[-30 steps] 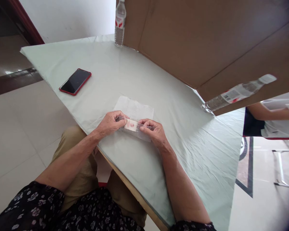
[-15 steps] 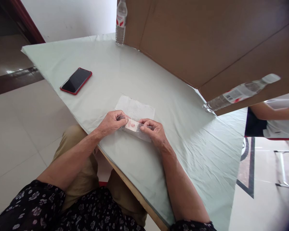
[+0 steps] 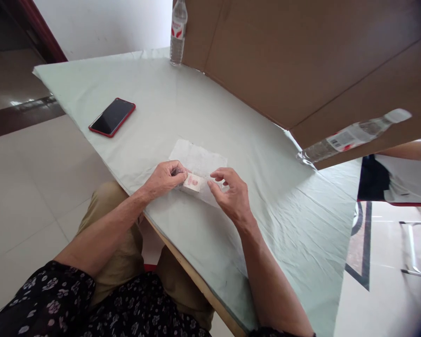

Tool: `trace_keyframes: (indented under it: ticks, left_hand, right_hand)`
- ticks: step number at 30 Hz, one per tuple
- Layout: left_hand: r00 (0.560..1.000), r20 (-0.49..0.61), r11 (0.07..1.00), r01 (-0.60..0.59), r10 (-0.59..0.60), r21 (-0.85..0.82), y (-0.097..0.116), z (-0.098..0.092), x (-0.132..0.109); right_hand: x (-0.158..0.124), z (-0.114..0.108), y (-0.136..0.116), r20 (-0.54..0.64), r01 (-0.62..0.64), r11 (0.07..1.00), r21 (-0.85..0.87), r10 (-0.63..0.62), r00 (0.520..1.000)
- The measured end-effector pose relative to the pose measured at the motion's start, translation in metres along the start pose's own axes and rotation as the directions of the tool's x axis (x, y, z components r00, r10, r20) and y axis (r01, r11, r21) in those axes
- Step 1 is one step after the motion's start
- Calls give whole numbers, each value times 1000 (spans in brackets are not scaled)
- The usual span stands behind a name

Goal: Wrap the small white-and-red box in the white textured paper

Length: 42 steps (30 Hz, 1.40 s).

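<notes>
Box lies between two hands on a covered table

A small white box (image 3: 192,181) with reddish marks on its top sits on the pale green cloth of the table (image 3: 154,103), near the edge closest to the person. Clear wrap (image 3: 208,197) lies about it and runs out to the right. The left hand (image 3: 165,179) pinches the wrap at the box's left end between thumb and forefinger. The right hand (image 3: 232,192) is just beside the other end, thumb and fingers spread with a gap between them; whether they touch the wrap, I cannot tell. A whitish sheet (image 3: 200,155) lies flat just beyond the box. Farther left rests a phone (image 3: 112,117) in a red case. Two bottles (image 3: 177,40) stand against a brown cardboard panel (image 3: 284,56); another person's arm (image 3: 402,150) shows at right.
</notes>
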State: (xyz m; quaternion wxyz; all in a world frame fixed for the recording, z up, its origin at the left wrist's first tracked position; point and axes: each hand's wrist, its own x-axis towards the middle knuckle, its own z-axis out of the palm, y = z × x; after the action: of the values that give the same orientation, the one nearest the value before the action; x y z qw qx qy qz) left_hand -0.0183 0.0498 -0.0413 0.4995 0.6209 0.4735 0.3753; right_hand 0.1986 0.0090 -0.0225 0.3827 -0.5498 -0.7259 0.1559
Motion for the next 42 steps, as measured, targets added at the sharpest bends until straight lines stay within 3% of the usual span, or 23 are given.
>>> trace_keyframes:
  ticks: [2,4,9,15,19,23,32,36,39,42]
  left_hand:
    - [1000,-6,1000,-8,8,0,1,0,-1]
    - [1000,-12,1000,-10,10,6,2,0,-1]
    - [1000,-19,999,-14,15,30,4,0,-2]
    - [999,-31,998,-28,30,56,6,-18,-3]
    - [997,-46,952,-49,66,302,5,-33,-8]
    - [994,-100,876,14,39,481,2,-38,-11]
    - [975,-202,743,203,-94,638,10,-41,-21]
    - [960,-164,703,277,-226,655,16,-50,-19]
    - [964,-121,670,252,-236,698,19,-55,-10]
    - [957,-84,712,264,-278,650,21,-55,0]
  right_hand:
    - [-3,0,-13,-39,165,979,-117,-170,985]
    - [-6,3,-22,22,291,935,-201,-293,956]
    - [-9,14,-24,215,423,851,-310,-371,903]
    - [-10,19,-22,269,432,809,-399,-347,898]
    - [-11,24,-24,281,415,788,-456,-314,907]
    - [-12,30,-23,261,402,776,-485,-310,914]
    - [-13,38,-22,221,415,722,-554,-352,909]
    - [-14,41,-22,205,405,718,-566,-353,913]
    - [-13,42,-22,211,397,728,-559,-338,917]
    - [-13,42,-23,217,392,738,-549,-327,920]
